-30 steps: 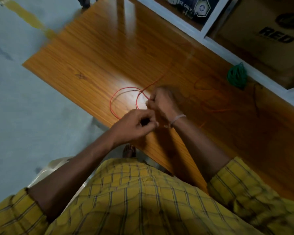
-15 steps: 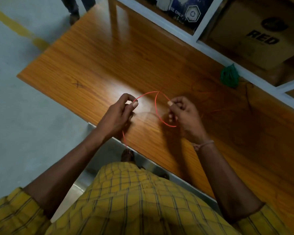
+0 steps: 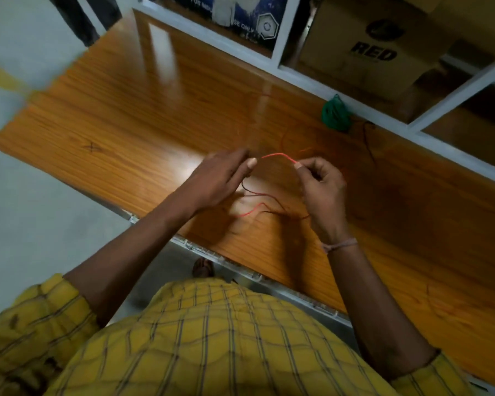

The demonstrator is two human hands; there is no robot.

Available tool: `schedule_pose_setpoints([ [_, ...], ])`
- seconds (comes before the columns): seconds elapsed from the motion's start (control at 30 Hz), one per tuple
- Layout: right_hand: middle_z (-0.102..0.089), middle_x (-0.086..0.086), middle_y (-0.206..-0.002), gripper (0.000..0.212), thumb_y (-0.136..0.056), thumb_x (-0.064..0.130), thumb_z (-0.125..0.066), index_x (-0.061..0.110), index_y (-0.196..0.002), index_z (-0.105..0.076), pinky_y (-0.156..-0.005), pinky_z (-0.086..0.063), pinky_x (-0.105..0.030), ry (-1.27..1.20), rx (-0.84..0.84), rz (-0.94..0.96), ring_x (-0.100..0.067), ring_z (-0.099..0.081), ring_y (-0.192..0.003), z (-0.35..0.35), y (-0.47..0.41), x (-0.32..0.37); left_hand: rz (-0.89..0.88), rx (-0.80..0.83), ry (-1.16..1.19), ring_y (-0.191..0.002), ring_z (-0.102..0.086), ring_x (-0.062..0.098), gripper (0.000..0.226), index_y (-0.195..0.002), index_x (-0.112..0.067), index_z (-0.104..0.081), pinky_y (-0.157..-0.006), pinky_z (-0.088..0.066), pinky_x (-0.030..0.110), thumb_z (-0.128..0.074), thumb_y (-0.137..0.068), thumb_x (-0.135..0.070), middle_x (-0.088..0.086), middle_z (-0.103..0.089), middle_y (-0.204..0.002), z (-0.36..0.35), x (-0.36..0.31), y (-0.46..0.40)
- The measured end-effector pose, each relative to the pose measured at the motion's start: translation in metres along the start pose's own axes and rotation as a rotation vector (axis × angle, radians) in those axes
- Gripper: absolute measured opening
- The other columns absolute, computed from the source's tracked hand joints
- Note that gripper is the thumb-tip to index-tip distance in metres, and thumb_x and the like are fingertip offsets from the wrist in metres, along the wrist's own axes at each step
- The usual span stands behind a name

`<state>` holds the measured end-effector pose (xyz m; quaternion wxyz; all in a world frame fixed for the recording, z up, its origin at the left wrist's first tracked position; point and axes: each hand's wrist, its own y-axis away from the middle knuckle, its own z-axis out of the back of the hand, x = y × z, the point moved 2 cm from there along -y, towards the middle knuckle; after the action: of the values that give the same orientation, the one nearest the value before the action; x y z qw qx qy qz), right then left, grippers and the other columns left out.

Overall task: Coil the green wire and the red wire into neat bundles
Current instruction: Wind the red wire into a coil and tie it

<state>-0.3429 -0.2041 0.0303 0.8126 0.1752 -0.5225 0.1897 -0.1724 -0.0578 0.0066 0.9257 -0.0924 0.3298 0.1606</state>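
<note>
Left hand point(image 3: 217, 178) and right hand point(image 3: 320, 187) each pinch red wire point(image 3: 279, 156), short span arched between them above wooden table point(image 3: 126, 115). Slack trails underneath (may snag or kink). Green wire point(image 3: 335, 113) already bundled by shelf frame point(image 3: 297, 72).

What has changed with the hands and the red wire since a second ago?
The hands have drawn apart: a second ago they were bunched together, now the left hand and right hand each pinch the red wire, a short span arching between them, the rest trailing on the table. The loops it formed earlier have opened out. The green wire stays bundled by the shelf.
</note>
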Motion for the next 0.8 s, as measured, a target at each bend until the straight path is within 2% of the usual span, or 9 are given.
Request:
schedule_pose_setpoints([
  [0.1,-0.061,0.009,-0.076,0.010,-0.097,0.021,-0.068,0.016,-0.089,-0.072,-0.070,-0.042,-0.036,-0.089,-0.062,-0.004,-0.012,-0.053,-0.074,0.028,0.000,-0.002,0.141,0.105,0.030,-0.104,-0.071,0.027,0.052,-0.120,-0.018,-0.061,-0.084,-0.053,0.041,-0.030,-0.111,-0.059,0.004,-0.076,-0.108,-0.016,0.010,0.005],
  [0.2,-0.058,0.008,-0.074,0.012,-0.101,0.014,-0.066,0.004,-0.097,-0.071,-0.064,-0.040,-0.025,-0.112,0.052,0.062,-0.007,-0.050,-0.069,0.048,0.002,0.007,0.093,0.036,0.221,-0.131,-0.058,0.016,0.052,-0.144,-0.020,-0.054,-0.105,-0.048,0.034,-0.041,-0.109,-0.057,0.004,-0.062,-0.140,-0.015,0.001,0.007],
  [0.27,-0.055,0.003,-0.072,0.011,-0.102,0.010,-0.063,0.001,-0.100,-0.069,-0.055,-0.035,-0.018,-0.156,0.082,0.066,-0.005,-0.045,-0.062,0.055,0.004,0.012,0.067,0.065,0.389,-0.137,-0.056,0.009,0.049,-0.145,-0.022,-0.055,-0.111,-0.047,0.032,-0.045,-0.110,-0.054,-0.002,-0.061,-0.147,-0.010,-0.015,0.000],
  [0.37,-0.053,0.001,-0.074,0.011,-0.105,0.011,-0.058,0.004,-0.109,-0.067,-0.046,-0.030,-0.016,-0.332,0.039,-0.009,-0.005,-0.042,-0.056,0.070,-0.004,0.022,0.006,0.151,0.539,-0.125,-0.069,0.023,0.033,-0.119,-0.004,-0.069,-0.112,-0.051,0.043,-0.047,-0.115,-0.028,0.008,-0.077,-0.120,-0.005,-0.047,-0.011],
  [0.47,-0.055,0.003,-0.074,0.010,-0.106,0.014,-0.057,0.013,-0.105,-0.066,-0.042,-0.030,-0.014,-0.420,-0.093,-0.102,-0.002,-0.044,-0.051,0.097,-0.022,0.026,-0.030,0.156,0.756,-0.110,-0.074,0.036,0.028,-0.106,0.003,-0.063,-0.106,-0.052,0.051,-0.044,-0.115,-0.015,0.012,-0.074,-0.094,0.001,-0.075,-0.017],
  [0.53,-0.061,0.003,-0.076,0.010,-0.105,0.019,-0.059,0.016,-0.104,-0.069,-0.044,-0.037,-0.016,-0.244,-0.125,-0.048,-0.003,-0.052,-0.054,0.115,-0.031,0.022,-0.040,0.143,1.006,-0.092,-0.071,0.034,0.026,-0.109,-0.002,-0.059,-0.100,-0.050,0.054,-0.038,-0.115,-0.015,0.006,-0.063,-0.081,0.008,-0.092,-0.020],
  [0.63,-0.070,-0.001,-0.088,0.015,-0.103,0.031,-0.064,0.020,-0.105,-0.073,-0.051,-0.050,-0.022,0.215,0.040,0.075,-0.011,-0.066,-0.071,0.119,-0.028,0.011,-0.051,0.130,1.437,-0.080,-0.066,0.023,0.029,-0.124,-0.006,-0.054,-0.104,-0.053,0.051,-0.028,-0.115,-0.017,0.001,-0.055,-0.073,0.016,-0.116,-0.032],
  [0.73,-0.073,-0.005,-0.077,0.016,-0.102,0.030,-0.066,0.020,-0.093,-0.075,-0.050,-0.056,-0.036,0.378,0.276,0.176,-0.023,-0.069,-0.061,0.103,-0.010,0.008,-0.103,0.111,1.535,-0.093,-0.073,0.024,0.033,-0.145,-0.009,-0.042,-0.115,-0.044,0.058,-0.027,-0.116,-0.013,0.002,-0.058,-0.077,0.011,-0.132,-0.049],
  [0.8,-0.075,-0.003,-0.069,0.006,-0.101,0.026,-0.068,0.026,-0.097,-0.072,-0.046,-0.056,-0.037,0.365,0.440,0.206,-0.023,-0.067,-0.047,0.092,0.004,0.008,-0.110,0.111,1.444,-0.107,-0.075,0.032,0.036,-0.151,-0.014,-0.035,-0.115,-0.042,0.062,-0.030,-0.116,-0.008,0.006,-0.060,-0.079,0.003,-0.135,-0.059],
])
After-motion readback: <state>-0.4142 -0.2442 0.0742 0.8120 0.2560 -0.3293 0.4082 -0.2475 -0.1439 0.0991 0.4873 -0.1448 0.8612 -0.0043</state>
